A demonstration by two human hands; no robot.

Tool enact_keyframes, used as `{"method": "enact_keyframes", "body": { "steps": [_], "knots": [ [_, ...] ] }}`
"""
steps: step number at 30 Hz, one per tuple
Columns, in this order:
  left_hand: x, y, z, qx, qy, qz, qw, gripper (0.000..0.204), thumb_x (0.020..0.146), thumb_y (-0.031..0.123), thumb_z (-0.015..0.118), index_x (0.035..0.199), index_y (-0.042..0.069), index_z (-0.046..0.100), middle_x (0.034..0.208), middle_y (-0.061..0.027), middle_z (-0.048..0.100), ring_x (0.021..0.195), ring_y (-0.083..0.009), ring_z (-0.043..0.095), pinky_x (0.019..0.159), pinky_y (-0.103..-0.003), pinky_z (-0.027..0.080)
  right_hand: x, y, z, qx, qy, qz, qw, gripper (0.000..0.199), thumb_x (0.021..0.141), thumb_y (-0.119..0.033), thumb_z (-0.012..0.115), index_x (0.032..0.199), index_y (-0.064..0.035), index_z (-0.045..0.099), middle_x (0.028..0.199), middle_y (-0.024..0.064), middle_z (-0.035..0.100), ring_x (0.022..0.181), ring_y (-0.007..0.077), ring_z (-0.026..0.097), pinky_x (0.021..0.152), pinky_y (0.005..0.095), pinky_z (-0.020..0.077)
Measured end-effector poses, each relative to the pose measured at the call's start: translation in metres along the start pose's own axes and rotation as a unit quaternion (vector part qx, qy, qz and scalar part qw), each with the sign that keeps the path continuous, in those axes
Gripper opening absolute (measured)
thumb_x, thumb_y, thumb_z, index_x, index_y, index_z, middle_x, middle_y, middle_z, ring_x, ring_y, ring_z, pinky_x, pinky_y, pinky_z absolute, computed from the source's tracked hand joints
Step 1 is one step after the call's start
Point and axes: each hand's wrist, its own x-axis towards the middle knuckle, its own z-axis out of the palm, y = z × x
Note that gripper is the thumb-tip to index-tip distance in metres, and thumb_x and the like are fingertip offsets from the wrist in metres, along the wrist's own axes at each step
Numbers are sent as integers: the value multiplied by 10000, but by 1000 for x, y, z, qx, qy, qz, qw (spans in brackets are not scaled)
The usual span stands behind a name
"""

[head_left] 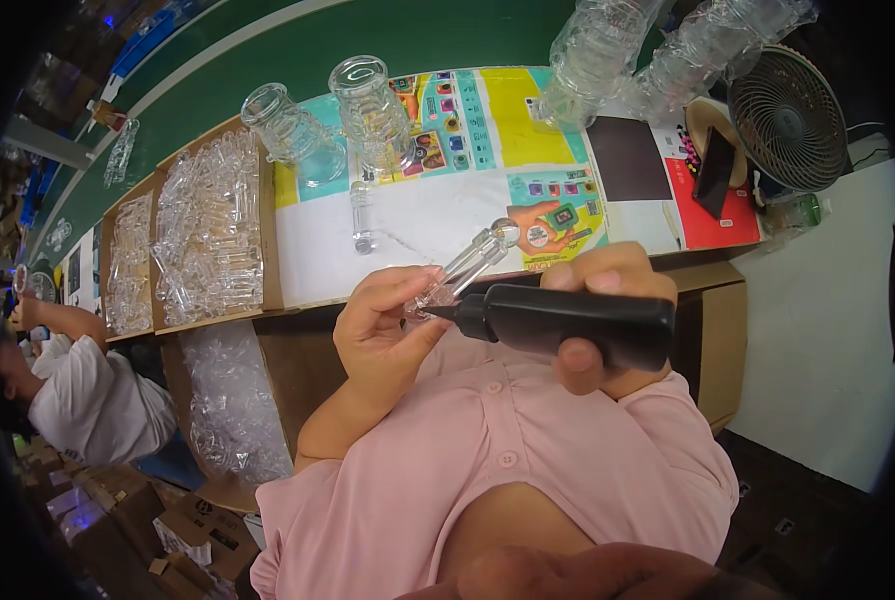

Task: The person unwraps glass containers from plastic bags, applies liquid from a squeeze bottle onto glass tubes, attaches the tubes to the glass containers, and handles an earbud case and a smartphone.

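Just above the near edge of the table, my left hand is closed around a clear glass tube piece. The piece tilts up to the right and ends in a round bulb. My right hand grips a black squeeze bottle lying nearly level, its fingers over the top and thumb below. The bottle's pointed nozzle touches or almost touches the lower end of the glass, beside my left fingertips; the exact contact is hard to make out. A smaller clear glass tube lies on the white table covering beyond my left hand.
A cardboard tray full of clear glass pieces is at left. Two tall glass vessels stand at the back, plastic-wrapped ones farther right. A black phone leans near a fan. Another person sits far left.
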Motion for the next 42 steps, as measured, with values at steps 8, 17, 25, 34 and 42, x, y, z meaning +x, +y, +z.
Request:
{"method": "enact_keyframes", "body": {
  "steps": [8, 17, 25, 34, 42],
  "knots": [
    [3, 4, 0, 92, -9, 39, 995, 453, 653, -159, 704, 1070, -17, 599, 1142, -179, 545, 1023, -236, 586, 872, -313, 506, 4, 4, -5, -31, -4, 55, 998, 447, 773, -149, 647, 1140, 14, 452, 889, 133, 600, 773, 213, 582, 755, 356, 436],
    [1, 8, -6, 209, -19, 44, 977, 418, 655, -93, 679, 1063, -20, 622, 1071, -158, 576, 1004, -234, 560, 872, -324, 455, 8, -6, -3, -44, -4, 57, 997, 451, 762, -139, 676, 1120, 27, 457, 880, 122, 592, 793, 222, 592, 744, 350, 448],
    [7, 6, -7, 270, -4, 91, 958, 448, 619, -108, 713, 1046, 0, 631, 1020, -143, 599, 928, -223, 589, 806, -296, 475, 5, -4, 2, -39, -22, -51, 998, 541, 679, -82, 781, 1120, 12, 482, 967, 159, 578, 734, 220, 626, 603, 287, 521],
    [8, 6, -8, 173, -18, 35, 984, 474, 659, -103, 711, 1106, -13, 581, 1024, -148, 613, 934, -230, 618, 811, -308, 503, 0, -1, 10, -55, -20, -108, 992, 487, 728, -184, 766, 1061, 5, 466, 926, 179, 569, 648, 225, 585, 533, 300, 495],
    [1, 11, -5, -187, -16, -143, 972, 439, 782, -69, 652, 1162, -31, 435, 1048, -196, 605, 1006, -268, 620, 889, -345, 504, -5, 0, 14, -23, 35, -119, 992, 441, 790, -270, 734, 1020, -24, 449, 898, 174, 553, 588, 213, 553, 454, 295, 452]
  ]
}}
